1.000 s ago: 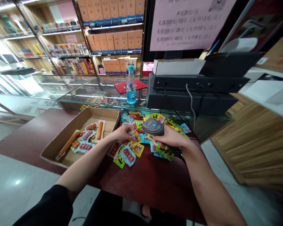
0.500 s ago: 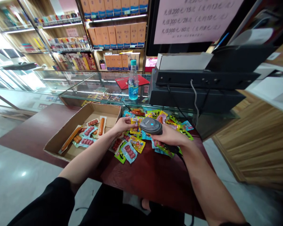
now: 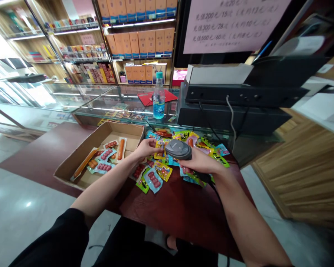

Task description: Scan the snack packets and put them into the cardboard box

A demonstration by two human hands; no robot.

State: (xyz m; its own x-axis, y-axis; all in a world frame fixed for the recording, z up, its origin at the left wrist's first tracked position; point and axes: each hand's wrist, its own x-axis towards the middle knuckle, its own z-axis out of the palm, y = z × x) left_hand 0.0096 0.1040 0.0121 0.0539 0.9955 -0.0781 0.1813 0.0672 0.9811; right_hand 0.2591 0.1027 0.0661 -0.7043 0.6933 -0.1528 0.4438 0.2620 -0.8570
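Note:
My right hand (image 3: 200,160) grips a dark grey barcode scanner (image 3: 178,149) by its handle. The scanner's head points left, close to a yellow snack packet (image 3: 159,149). That packet is pinched between the thumb and fingers of my left hand (image 3: 146,149). Beneath and around both hands spreads a pile of colourful sausage packets (image 3: 163,170) on the dark red table. Left of my left hand, an open cardboard box (image 3: 68,177) holds several packed sausages, among them a long orange one (image 3: 85,162).
A glass display counter (image 3: 122,115) runs behind the table, bearing a bottle with blue liquid (image 3: 159,98) and a red folder (image 3: 171,95). To its right stands black equipment (image 3: 233,116) with hanging cables. Stocked shelves (image 3: 140,42) line the back wall.
The whole view has shifted slightly. Both hands keep the same hold, with the packet and scanner almost unmoved relative to each other. The scanner's small blue light no longer shows.

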